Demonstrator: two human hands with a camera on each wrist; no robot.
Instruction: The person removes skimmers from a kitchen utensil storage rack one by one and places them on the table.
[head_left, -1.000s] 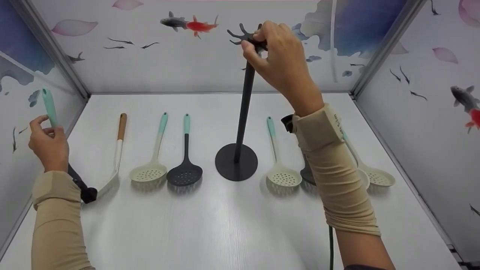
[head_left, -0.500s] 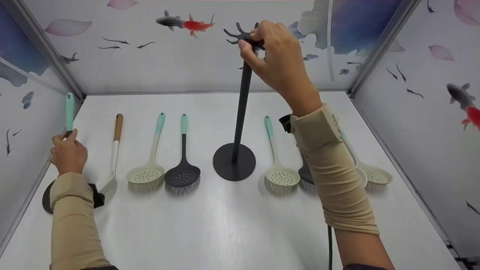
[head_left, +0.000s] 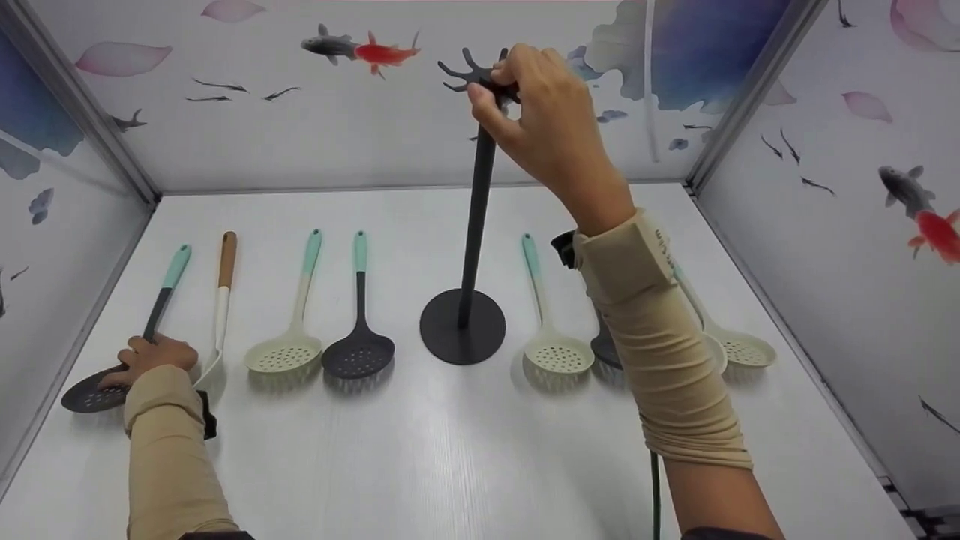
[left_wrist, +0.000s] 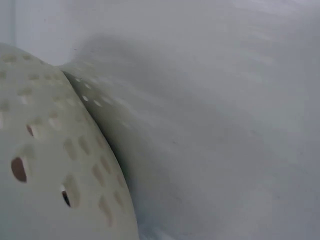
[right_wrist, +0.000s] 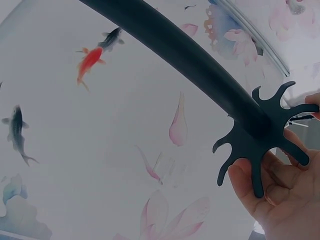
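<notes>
My left hand (head_left: 159,360) lies over the neck of a dark skimmer (head_left: 86,390) with a mint handle, at the far left of the white table. One finger reaches onto its perforated bowl; the fingertips are partly hidden. In the left wrist view a cream perforated bowl (left_wrist: 55,145) fills the left side, and that hand is out of sight. High in the middle, my right hand (head_left: 551,124) pinches the hooked top of a black utensil stand (head_left: 474,217). The right wrist view shows its curved hooks (right_wrist: 265,120) between thumb and fingers.
A brown-handled utensil (head_left: 225,285) lies just right of my left hand. Cream (head_left: 285,352) and dark (head_left: 360,352) skimmers follow toward the stand's round base (head_left: 463,337). Beyond it lies a cream skimmer (head_left: 559,352); my right sleeve partly hides others. Printed panels enclose the table.
My left hand has slid down from the dark skimmer's handle to its neck. The skimmer has moved right from the left wall and its raised handle has dropped. The right hand keeps its hold.
</notes>
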